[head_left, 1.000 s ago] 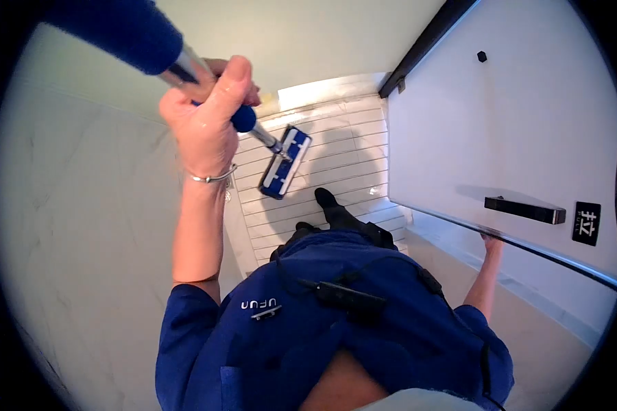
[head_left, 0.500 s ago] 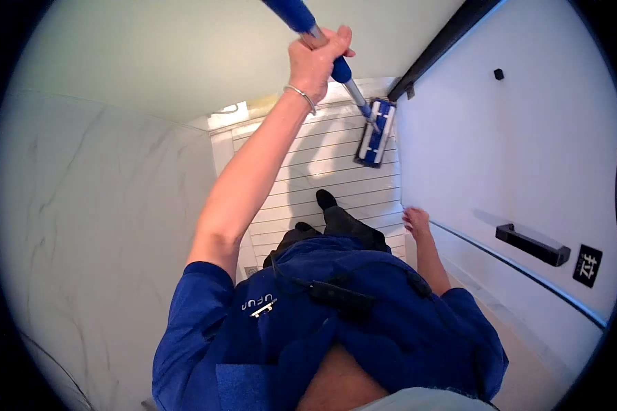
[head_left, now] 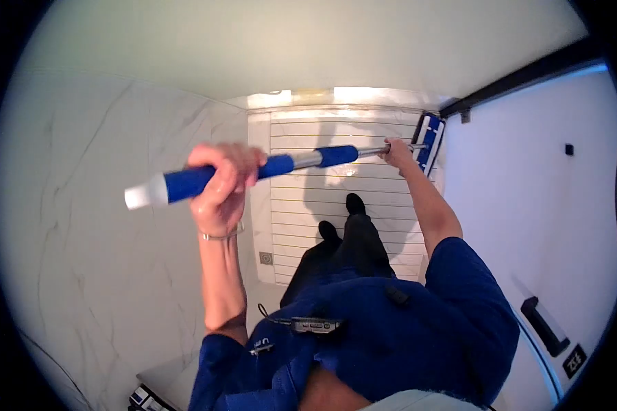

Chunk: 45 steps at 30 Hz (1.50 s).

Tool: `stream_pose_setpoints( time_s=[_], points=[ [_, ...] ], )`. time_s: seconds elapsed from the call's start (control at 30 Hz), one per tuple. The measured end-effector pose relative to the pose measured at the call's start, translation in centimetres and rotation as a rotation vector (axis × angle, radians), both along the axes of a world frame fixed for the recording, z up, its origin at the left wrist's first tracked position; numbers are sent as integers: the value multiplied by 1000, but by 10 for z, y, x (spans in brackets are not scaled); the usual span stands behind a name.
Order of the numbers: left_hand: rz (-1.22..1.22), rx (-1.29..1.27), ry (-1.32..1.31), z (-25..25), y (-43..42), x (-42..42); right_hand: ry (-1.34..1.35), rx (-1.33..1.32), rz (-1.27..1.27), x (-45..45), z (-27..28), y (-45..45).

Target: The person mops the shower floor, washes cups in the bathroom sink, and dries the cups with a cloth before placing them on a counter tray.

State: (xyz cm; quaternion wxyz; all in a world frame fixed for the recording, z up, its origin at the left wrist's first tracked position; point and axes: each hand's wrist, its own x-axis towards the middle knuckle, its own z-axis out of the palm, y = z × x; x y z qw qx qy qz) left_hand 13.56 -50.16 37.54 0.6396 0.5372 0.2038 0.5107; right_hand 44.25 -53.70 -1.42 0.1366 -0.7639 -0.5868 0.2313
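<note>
A flat mop (head_left: 337, 156) with a blue and silver pole stretches across the view. My left hand (head_left: 223, 181), with a bracelet at the wrist, is wrapped round the blue grip close to its white end cap. Farther down, my right hand (head_left: 397, 155) is closed on the thin metal part of the pole, just short of the mop head. The blue and white mop head (head_left: 428, 145) is tilted at the far right corner of the slatted white floor (head_left: 301, 198), beside the door. Whether it touches the floor I cannot tell.
Marbled wall panels (head_left: 116, 205) rise on the left, and a pale wall (head_left: 322, 48) stands ahead. On the right is a white door (head_left: 507, 185) with a black handle (head_left: 545, 327). A small drain (head_left: 266, 258) lies at the floor's left edge.
My right hand has come up from beside the door and taken hold of the lower pole. My left hand has moved left and nearer with the upper end; the mop head has shifted right.
</note>
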Motion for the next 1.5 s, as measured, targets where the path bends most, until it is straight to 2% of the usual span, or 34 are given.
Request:
stream_pose_setpoints(
  time_s=[0.07, 0.1, 0.17, 0.2, 0.23, 0.27, 0.3, 0.33, 0.37, 0.53, 0.6, 0.67, 0.73, 0.8, 0.83, 0.87, 0.9, 0.93, 0.97, 1.0, 1.07, 1.13, 1.2, 1.4, 1.47, 1.5],
  points=[
    [137, -59, 24, -8, -10, -31, -91, -169, 112, -26, 13, 4],
    [164, -39, 54, 4, -12, -28, -79, -168, 123, -31, 14, 14],
    [261, -39, 78, 23, -12, -52, 59, -146, 143, -71, 12, 20],
    [308, -9, 140, 39, -10, -61, 68, -244, 164, -95, 43, 34],
    [367, 3, 170, 55, -8, -71, 91, -155, 286, -116, 31, 47],
    [390, 40, 210, 71, -8, -80, 132, -259, 339, -143, 47, 66],
    [422, 78, 246, 86, -8, -89, 227, -281, 279, -173, 74, 80],
    [424, 87, 265, 96, -5, -103, 304, -290, 362, -198, 83, 94],
    [444, 102, 288, 107, -6, -112, 275, -185, 428, -226, 73, 103],
    [528, 195, 397, 118, -26, -132, 366, -220, 432, -318, 99, 130],
    [535, 222, 480, 116, -42, -117, 357, -181, 446, -330, 73, 134],
    [682, 233, 555, 111, -53, -91, 372, -134, 717, -338, 58, 144],
    [711, 253, 609, 113, -57, -84, 450, -118, 743, -338, 55, 144],
    [724, 375, 715, 124, -65, -84, 568, 115, 815, -340, 56, 139],
    [646, 412, 704, 139, -74, -94, 587, 159, 772, -340, 66, 130],
    [693, 405, 693, 156, -88, -102, 528, 230, 739, -329, 90, 115],
    [879, 765, 763, 165, -84, -101, 522, 322, 725, -323, 113, 103],
    [1158, 1101, 823, 173, -81, -99, 613, 290, 674, -319, 130, 88],
    [1130, 1082, 818, 190, -84, -97, 583, 212, 646, -305, 165, 71],
    [902, 916, 667, 213, -96, -99, 551, 138, 619, -290, 196, 56],
    [484, 576, 343, 243, -113, -152, 525, 152, 558, -302, 216, 30],
    [374, 608, 363, 250, -117, -157, 518, 211, 487, -268, 221, 4],
    [263, 650, 420, 252, -113, -104, 472, 225, 397, -199, 216, -12],
    [169, 293, 449, 168, -64, -52, 296, 102, 49, -86, 140, -40],
    [-68, 205, 322, 121, -55, -24, 324, 151, -29, -52, 76, -53],
    [-130, 154, 327, 105, -50, -13, 307, 112, -28, -35, 64, -60]
  ],
)
